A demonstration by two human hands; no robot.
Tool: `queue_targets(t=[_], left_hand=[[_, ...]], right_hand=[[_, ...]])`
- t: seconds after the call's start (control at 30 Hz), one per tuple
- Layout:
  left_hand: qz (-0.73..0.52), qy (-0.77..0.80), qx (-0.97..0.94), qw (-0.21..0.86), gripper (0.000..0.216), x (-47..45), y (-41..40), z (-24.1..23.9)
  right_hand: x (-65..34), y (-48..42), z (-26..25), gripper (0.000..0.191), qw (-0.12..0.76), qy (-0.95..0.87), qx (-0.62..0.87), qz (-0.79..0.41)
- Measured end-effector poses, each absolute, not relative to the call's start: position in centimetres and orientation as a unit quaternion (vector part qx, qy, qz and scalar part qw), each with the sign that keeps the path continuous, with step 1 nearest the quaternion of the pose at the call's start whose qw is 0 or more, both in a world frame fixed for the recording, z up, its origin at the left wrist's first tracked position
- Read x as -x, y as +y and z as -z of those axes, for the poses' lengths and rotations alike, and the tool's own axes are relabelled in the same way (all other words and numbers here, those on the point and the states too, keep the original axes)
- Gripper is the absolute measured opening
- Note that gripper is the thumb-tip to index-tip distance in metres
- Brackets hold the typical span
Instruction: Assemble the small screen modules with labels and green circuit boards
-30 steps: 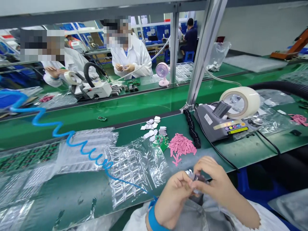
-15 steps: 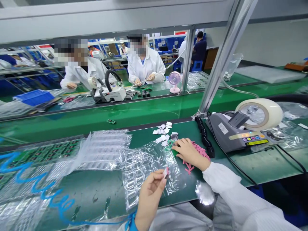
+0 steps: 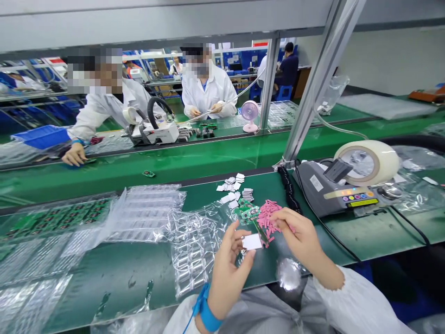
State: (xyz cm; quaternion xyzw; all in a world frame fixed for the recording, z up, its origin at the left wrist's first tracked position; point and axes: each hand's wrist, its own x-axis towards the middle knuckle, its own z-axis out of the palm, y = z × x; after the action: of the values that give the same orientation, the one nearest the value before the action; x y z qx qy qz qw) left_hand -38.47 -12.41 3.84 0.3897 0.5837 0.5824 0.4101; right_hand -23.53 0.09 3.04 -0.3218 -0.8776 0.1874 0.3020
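Observation:
A small white rectangular piece [image 3: 252, 241] is pinched between the thumb and fingers of my left hand [image 3: 227, 266], its flat face turned up. That wrist wears a blue band [image 3: 208, 308]. My right hand [image 3: 301, 236] is at the right side of a pile of pink strips [image 3: 267, 214], thumb and forefinger pressed together; whether a strip is between them is hidden. Just left of the pile lie several green circuit boards [image 3: 246, 211]. Behind these are loose white pieces [image 3: 230, 184] and a short stack of them [image 3: 247, 194].
A clear plastic blister tray [image 3: 191, 260] lies left of my hands, with bagged boards [image 3: 66, 213] farther left. A grey tape dispenser [image 3: 323, 195] stands at right beside a black strip [image 3: 289, 190]. Across the green belt [image 3: 208, 157], a co-worker's hand [image 3: 74, 154] reaches onto it.
My left hand has turned the white piece face up and moved slightly. The right hand has left the circuit boards for the pink strips. One co-worker has stretched an arm to the belt.

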Motion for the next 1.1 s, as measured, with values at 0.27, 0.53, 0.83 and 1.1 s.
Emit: queue_targets(t=[0.27, 0.53, 0.83, 1.1], left_hand=[[-0.646, 0.591, -0.299, 0.380, 0.052, 38.9, -11.1, -4.1], [-0.656, 0.602, -0.278, 0.360, 0.046, 39.4, -11.4, -4.0], [-0.633, 0.609, -0.281, 0.387, 0.042, 39.2, -12.1, -3.1], [-0.628, 0.529, -0.358, 0.444, 0.049, 36.4, -12.5, -4.5]], right_hand=[[23.6, -3.1, 0.3, 0.011, 0.147, -0.871, 0.425, -0.200], [27.3, -3.2, 0.1, 0.019, -0.028, -0.861, 0.478, -0.173], [28.0, -2.9, 0.9, 0.019, -0.005, -0.849, 0.485, -0.210], [20.7, -3.2, -5.2, 0.023, 0.316, -0.837, 0.405, -0.190]])
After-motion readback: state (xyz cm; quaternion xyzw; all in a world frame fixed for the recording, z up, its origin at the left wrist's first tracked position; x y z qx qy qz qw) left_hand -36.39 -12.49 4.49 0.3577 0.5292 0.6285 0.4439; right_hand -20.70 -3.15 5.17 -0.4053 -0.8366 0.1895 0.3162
